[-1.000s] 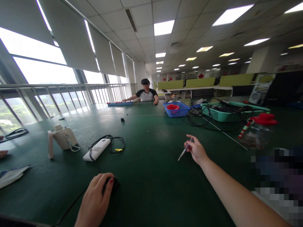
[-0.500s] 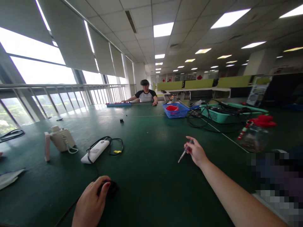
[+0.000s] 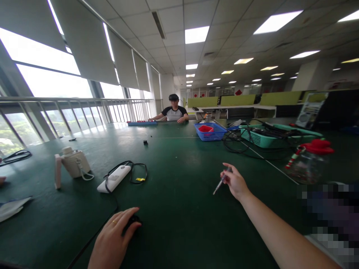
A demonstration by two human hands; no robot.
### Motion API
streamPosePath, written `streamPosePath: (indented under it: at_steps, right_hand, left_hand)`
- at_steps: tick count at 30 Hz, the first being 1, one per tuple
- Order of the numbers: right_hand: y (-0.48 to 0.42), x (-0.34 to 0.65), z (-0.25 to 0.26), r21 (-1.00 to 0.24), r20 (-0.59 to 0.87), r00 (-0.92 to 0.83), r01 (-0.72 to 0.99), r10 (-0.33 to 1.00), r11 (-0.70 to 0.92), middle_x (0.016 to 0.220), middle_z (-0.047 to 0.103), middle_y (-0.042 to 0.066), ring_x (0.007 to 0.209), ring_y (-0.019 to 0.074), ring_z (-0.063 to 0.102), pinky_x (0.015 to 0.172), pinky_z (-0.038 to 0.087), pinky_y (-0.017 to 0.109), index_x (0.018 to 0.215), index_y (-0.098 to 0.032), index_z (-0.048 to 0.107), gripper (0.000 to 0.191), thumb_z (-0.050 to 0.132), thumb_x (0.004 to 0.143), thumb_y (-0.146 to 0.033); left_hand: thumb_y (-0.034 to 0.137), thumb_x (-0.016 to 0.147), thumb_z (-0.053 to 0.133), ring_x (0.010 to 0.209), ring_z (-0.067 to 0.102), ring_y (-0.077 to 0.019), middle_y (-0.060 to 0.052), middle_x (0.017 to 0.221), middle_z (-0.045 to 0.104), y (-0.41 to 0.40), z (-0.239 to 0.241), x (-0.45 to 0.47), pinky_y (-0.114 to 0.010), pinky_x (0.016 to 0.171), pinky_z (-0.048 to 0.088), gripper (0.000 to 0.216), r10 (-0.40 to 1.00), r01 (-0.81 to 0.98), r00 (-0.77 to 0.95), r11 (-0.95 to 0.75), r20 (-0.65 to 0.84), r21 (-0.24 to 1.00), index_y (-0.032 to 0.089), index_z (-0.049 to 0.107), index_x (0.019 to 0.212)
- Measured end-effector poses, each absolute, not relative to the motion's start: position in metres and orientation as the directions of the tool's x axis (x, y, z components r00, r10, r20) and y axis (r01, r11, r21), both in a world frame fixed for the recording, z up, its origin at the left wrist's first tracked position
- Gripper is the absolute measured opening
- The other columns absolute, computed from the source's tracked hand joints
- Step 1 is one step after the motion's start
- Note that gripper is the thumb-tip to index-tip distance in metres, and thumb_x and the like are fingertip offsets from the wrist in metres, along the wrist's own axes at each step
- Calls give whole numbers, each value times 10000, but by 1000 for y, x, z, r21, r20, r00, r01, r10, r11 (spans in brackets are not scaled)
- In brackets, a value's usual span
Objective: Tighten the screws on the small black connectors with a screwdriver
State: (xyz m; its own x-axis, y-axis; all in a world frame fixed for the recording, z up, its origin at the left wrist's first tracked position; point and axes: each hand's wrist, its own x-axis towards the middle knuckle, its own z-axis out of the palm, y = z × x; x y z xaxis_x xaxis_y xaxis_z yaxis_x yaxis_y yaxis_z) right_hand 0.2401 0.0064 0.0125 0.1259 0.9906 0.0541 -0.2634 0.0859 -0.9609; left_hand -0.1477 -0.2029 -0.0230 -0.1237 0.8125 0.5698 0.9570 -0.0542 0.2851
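My left hand (image 3: 113, 239) lies near the front edge of the green table (image 3: 174, 209), fingers curled over a small black object (image 3: 134, 222) with a black cable running off to the lower left. My right hand (image 3: 236, 182) is stretched out over the table's middle right and pinches a thin screwdriver (image 3: 221, 182), tip pointing down and left, just above the surface.
A white power bank (image 3: 114, 178) with a black cable and a white device (image 3: 73, 163) lie to the left. A blue basket (image 3: 209, 132), a teal basket (image 3: 266, 136) with cables and a red-lidded jar (image 3: 308, 160) stand at right. Another person (image 3: 174, 110) sits at the far end.
The view shifted slightly. My left hand's fingers have spread a little over the black object. My right hand keeps the screwdriver in about the same place.
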Motion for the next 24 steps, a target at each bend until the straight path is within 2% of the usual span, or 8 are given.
streamPosePath:
  at_steps: [12,24]
  right_hand:
    - [9,244,7,-969,74,95,-229,993,94,663,582,1,594,173,539,490,422,255,1104,-226,552,363,587,747,-173]
    - [8,242,10,-972,78,98,-215,992,98,642,586,-2,576,162,528,492,414,245,1110,-217,543,379,585,735,-179]
  left_hand:
    - [509,868,551,1026,683,-226,-2,1162,704,-199,-30,-150,-337,886,568,374,852,961,-89,-64,516,270,326,665,1174]
    - [524,867,535,978,691,-233,-26,1109,713,-198,-32,-148,-341,841,577,371,871,949,-122,-38,476,314,293,659,1131]
